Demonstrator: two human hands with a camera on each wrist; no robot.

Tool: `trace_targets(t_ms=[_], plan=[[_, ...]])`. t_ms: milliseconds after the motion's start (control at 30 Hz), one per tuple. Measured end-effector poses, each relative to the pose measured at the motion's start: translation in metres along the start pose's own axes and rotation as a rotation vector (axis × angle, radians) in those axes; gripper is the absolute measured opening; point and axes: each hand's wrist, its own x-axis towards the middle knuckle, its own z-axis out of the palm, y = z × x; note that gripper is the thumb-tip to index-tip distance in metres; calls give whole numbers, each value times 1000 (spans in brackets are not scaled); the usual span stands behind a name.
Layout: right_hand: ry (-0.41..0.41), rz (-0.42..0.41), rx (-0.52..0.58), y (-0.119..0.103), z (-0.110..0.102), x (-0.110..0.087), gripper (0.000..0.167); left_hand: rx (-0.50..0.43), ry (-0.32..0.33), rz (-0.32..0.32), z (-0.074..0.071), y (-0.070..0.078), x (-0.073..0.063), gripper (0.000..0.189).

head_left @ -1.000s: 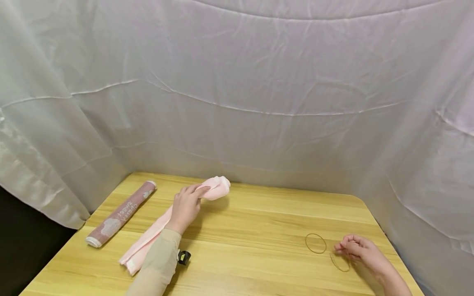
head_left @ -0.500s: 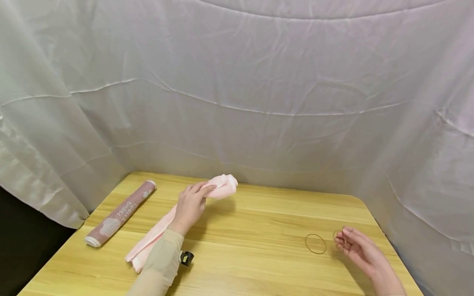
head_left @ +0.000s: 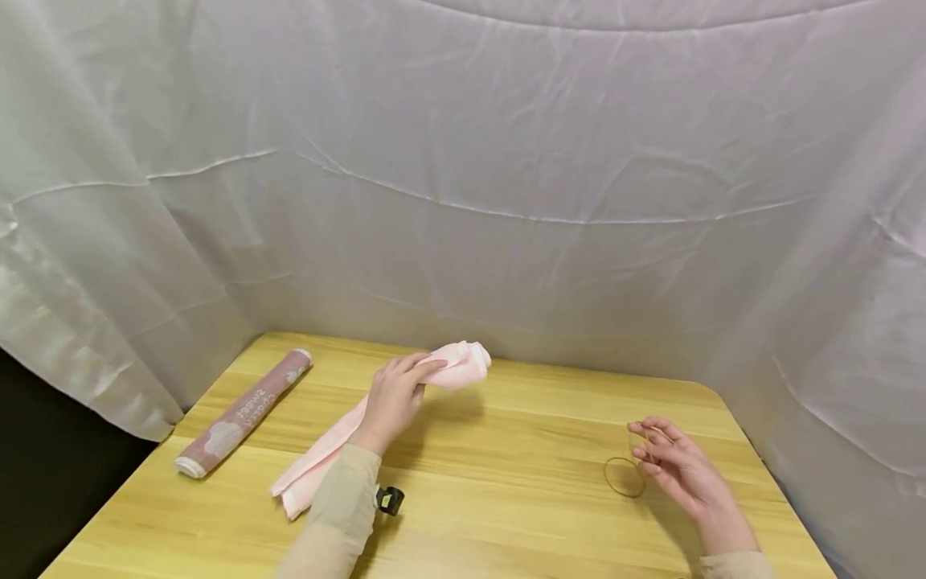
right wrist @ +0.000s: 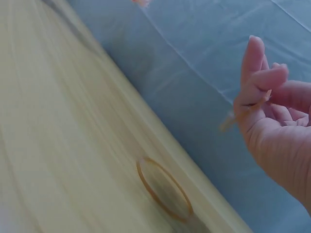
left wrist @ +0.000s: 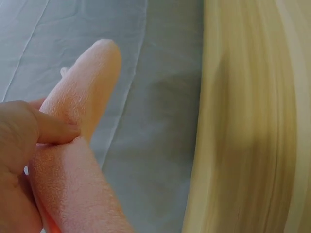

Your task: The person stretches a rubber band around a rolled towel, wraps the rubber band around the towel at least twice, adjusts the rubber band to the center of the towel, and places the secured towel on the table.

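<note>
My left hand (head_left: pixel 394 398) grips a rolled pink towel (head_left: pixel 463 366) near its middle, tilting it so the far end is raised over the table. In the left wrist view, thumb and fingers pinch the fuzzy towel (left wrist: pixel 85 184), which bends at the thumb. On the right, my right hand (head_left: pixel 687 470) holds a thin tan rubber band (right wrist: pixel 243 115) among its bent fingers, above the table. A second rubber band (head_left: pixel 605 474) lies as a loop on the wood, just left of and below those fingers.
A rolled mauve towel (head_left: pixel 242 418) with white lettering and cloud shapes lies along the table's left side. The wooden table (head_left: pixel 521 515) ends at a grey-white curtain (head_left: pixel 506 273) that hangs behind and on both sides. A small black device (head_left: pixel 390 500) sits at my left wrist.
My left hand has moved right with the pink towel. My right hand has risen, turned and come left and farther forward with its rubber band, now close to the loop on the table.
</note>
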Motion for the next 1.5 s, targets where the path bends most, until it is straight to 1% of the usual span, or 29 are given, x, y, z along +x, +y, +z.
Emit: trace_targets(t_ms=[133,300,400,500,567,733,800,867,1000,1133,1233,1333,1400,1500], plan=[[-18,-28,2,5,5,11,57,-37,-15,9,1,4,4,43],[14,-28,-27,11,13,23,51,-79,-22,0,1,9,6,41],[44,-27,-38,13,17,28,45,-99,-21,-16,1,12,6,40],[53,-28,-55,16,21,32,41,-127,-30,-38,3,16,6,39],[37,-30,-64,20,22,36,39,-153,-42,-62,4,19,6,40],[-61,-31,-78,27,28,50,41,-203,-43,-99,7,27,7,40],[-82,-30,-97,30,31,56,41,-217,-34,-103,8,29,8,40],[-77,-28,-116,33,36,62,40,-233,-21,-108,9,32,8,40],[-25,-37,-143,39,44,74,36,-265,11,-114,11,38,8,40],[71,-74,-193,46,53,85,32,-291,21,-130,15,42,9,39],[179,-109,-248,53,61,94,28,-307,12,-152,17,44,8,39],[304,-138,-295,61,69,105,26,-315,11,-168,18,45,7,40],[388,-149,-328,66,75,113,28,-313,23,-167,19,45,6,41],[483,-170,-358,74,82,123,33,-316,43,-150,20,46,5,40]])
